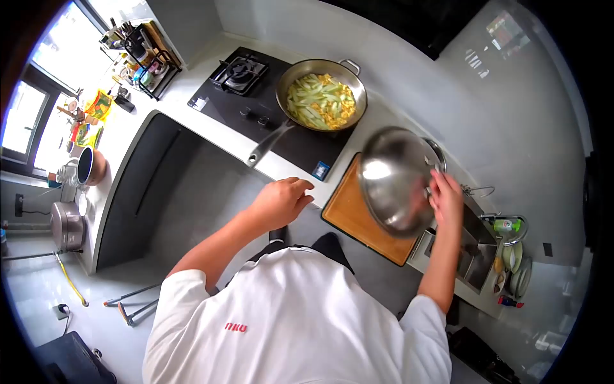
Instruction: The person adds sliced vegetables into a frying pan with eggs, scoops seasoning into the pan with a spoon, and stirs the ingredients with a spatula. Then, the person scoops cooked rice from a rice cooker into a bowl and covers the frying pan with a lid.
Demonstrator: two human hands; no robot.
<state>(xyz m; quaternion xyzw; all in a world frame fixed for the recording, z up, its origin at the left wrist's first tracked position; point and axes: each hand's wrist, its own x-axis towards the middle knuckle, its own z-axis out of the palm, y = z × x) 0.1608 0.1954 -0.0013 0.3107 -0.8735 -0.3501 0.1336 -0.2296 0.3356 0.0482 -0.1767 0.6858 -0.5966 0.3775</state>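
Note:
My right hand is closed on the handle of a shiny domed steel pot lid, which is tilted over the cutting board and slightly blurred. Below it, the wooden cutting board with a dark edge lies on the counter. My left hand hovers in front of the counter edge, fingers loosely bent, thumb apart, with nothing in it. Nearest to that hand is the long handle of a frying pan. The pan sits uncovered on the stove, holding pale green vegetable slices and yellow egg.
A second burner is at the left of the black cooktop. Past the board at right are a sink and a dish rack with plates. A knife and spice rack and a pot line the left counter.

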